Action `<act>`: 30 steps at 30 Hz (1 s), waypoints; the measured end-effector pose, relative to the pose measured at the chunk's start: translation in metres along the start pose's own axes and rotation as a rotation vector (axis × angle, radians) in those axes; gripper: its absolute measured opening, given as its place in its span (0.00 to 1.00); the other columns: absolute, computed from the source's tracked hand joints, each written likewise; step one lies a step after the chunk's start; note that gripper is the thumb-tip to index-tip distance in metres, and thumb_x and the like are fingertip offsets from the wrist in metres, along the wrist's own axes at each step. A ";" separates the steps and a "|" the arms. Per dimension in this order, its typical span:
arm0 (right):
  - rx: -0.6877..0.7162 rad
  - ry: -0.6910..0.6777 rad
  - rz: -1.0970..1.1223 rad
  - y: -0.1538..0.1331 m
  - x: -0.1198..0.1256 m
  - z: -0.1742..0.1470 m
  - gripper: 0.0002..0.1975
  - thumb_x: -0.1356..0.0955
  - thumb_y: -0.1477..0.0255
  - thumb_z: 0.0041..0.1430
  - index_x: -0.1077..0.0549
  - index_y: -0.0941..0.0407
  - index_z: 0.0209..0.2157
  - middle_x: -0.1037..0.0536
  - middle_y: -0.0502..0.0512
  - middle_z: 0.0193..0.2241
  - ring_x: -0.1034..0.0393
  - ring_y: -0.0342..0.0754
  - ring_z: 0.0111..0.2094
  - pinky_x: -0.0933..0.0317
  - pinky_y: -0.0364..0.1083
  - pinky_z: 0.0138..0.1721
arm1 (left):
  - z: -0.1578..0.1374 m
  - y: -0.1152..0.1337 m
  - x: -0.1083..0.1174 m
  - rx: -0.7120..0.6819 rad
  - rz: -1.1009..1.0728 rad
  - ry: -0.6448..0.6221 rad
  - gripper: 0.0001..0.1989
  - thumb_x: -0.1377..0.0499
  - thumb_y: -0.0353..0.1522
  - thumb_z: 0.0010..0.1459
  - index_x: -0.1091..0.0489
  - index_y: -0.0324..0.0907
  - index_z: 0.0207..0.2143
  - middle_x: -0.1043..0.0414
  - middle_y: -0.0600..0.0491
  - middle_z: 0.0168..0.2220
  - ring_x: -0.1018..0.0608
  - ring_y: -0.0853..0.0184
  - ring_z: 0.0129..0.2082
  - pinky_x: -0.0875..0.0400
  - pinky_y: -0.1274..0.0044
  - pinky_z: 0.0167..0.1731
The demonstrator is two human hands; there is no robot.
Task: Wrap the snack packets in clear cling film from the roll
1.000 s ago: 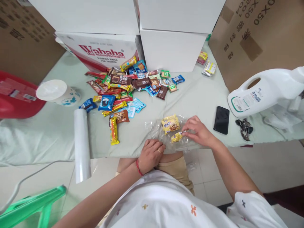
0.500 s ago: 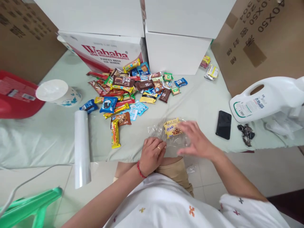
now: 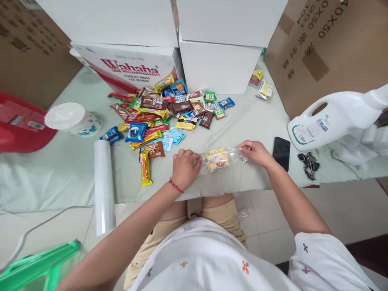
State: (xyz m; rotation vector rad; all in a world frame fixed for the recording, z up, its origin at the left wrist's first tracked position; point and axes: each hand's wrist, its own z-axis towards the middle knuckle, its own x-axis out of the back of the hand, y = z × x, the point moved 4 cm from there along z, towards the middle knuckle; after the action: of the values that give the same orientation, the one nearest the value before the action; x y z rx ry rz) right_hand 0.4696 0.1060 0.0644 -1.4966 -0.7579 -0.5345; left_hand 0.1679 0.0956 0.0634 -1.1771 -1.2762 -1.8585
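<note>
Yellow snack packets [image 3: 217,159] lie wrapped in clear plastic film [image 3: 235,155] near the table's front edge. My left hand [image 3: 186,167], with a red cord at its wrist, pinches the film's left end. The right end is pinched between the thumb and finger of my right hand [image 3: 254,152], drawn out sideways from the packets. Beyond my left hand spreads a pile of wrapped snacks [image 3: 157,117], with a yellow bar [image 3: 146,169] at its near side. To the right of my right hand is a black phone [image 3: 281,153].
A roll of clear film [image 3: 104,188] juts over the front edge at left, near a paper cup [image 3: 74,119] and red container [image 3: 24,123]. Keys [image 3: 308,165] and a white detergent bottle [image 3: 327,117] stand right. White boxes [image 3: 220,66] line the back; a green stool [image 3: 42,262] is below.
My right hand has come down from its spread pose and closed on the film's right end. My left hand has shifted left to the other end, and the film is now gathered around the packets.
</note>
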 end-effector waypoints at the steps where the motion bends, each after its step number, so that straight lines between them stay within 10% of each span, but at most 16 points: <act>1: -0.016 0.017 -0.073 0.004 -0.007 0.010 0.11 0.32 0.64 0.62 0.21 0.55 0.34 0.21 0.54 0.30 0.30 0.49 0.33 0.35 0.49 0.41 | 0.004 -0.005 -0.005 0.048 0.013 -0.021 0.11 0.42 0.34 0.64 0.20 0.43 0.36 0.23 0.45 0.37 0.29 0.51 0.45 0.36 0.62 0.40; 7: 0.050 0.269 -0.343 0.019 -0.033 0.017 0.16 0.32 0.65 0.62 0.21 0.57 0.48 0.24 0.66 0.45 0.37 0.61 0.49 0.38 0.59 0.51 | -0.009 -0.016 0.005 0.202 -0.047 0.296 0.14 0.46 0.31 0.65 0.22 0.39 0.44 0.26 0.38 0.48 0.30 0.48 0.52 0.35 0.55 0.51; 10: 0.064 0.330 -0.359 0.022 -0.032 0.008 0.19 0.30 0.62 0.61 0.22 0.55 0.51 0.27 0.66 0.50 0.39 0.63 0.52 0.39 0.62 0.52 | -0.020 0.011 0.017 -0.063 -0.077 0.411 0.15 0.47 0.31 0.67 0.24 0.44 0.50 0.26 0.42 0.53 0.30 0.51 0.58 0.38 0.54 0.58; 14: 0.099 0.237 -0.270 0.018 -0.023 0.007 0.07 0.31 0.67 0.61 0.21 0.53 0.37 0.24 0.62 0.47 0.38 0.61 0.53 0.40 0.60 0.54 | -0.015 0.047 0.001 -0.425 -0.011 0.221 0.14 0.43 0.31 0.66 0.23 0.52 0.51 0.27 0.52 0.61 0.35 0.53 0.67 0.48 0.51 0.67; 22: -0.029 0.082 0.350 -0.037 -0.026 0.007 0.11 0.31 0.60 0.61 0.26 0.54 0.35 0.26 0.49 0.27 0.34 0.45 0.26 0.39 0.44 0.31 | 0.008 0.044 -0.023 -0.295 -0.011 0.120 0.17 0.42 0.25 0.64 0.20 0.53 0.47 0.23 0.52 0.56 0.34 0.52 0.67 0.55 0.45 0.68; 30: 0.135 0.096 -0.114 -0.101 -0.102 -0.009 0.16 0.38 0.63 0.71 0.25 0.54 0.52 0.29 0.60 0.45 0.28 0.54 0.44 0.31 0.50 0.43 | -0.006 -0.004 -0.001 0.015 -0.063 0.262 0.14 0.43 0.34 0.63 0.24 0.46 0.50 0.28 0.45 0.57 0.32 0.51 0.63 0.40 0.53 0.63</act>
State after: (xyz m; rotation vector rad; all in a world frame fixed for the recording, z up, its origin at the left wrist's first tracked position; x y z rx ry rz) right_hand 0.3282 0.0801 0.0590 -1.3000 -0.7918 -0.6241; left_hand 0.1632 0.0913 0.0601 -0.8600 -1.1883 -1.9704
